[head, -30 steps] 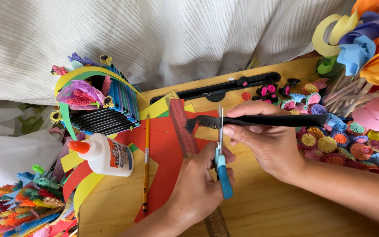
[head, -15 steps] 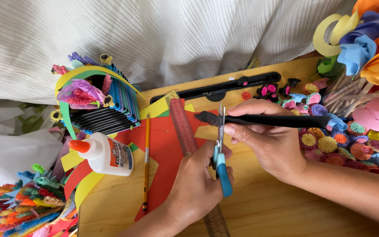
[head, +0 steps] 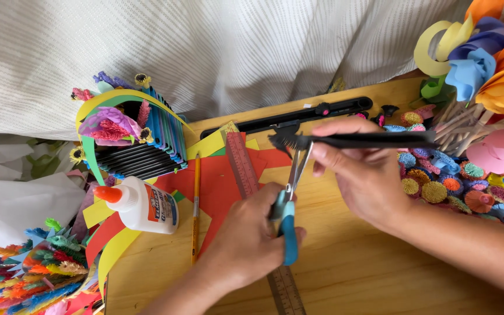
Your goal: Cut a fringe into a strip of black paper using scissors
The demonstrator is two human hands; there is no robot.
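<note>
Since half a second ago, little has shifted: my left hand has drawn the blue-handled scissors slightly nearer me, blades still meeting the black paper strip near its fringed end. Item, left hand: closed around the scissor handles, at 6 o'clock of the strip. Item, right hand: fingers pinched together on the strip, holding it level at 12 o'clock of the scissors. Handling note, as I judge it: keep the strip taut, make short parallel snips that stop short of the far edge, and advance it evenly. Item, wooden table: red paper sheet under a ruler, pencil at 9 o'clock of the scissors, glue bottle beyond it, fringed paper flowers at 3 o'clock. Item, backdrop: white ribbed cloth at 12 o'clock.
</note>
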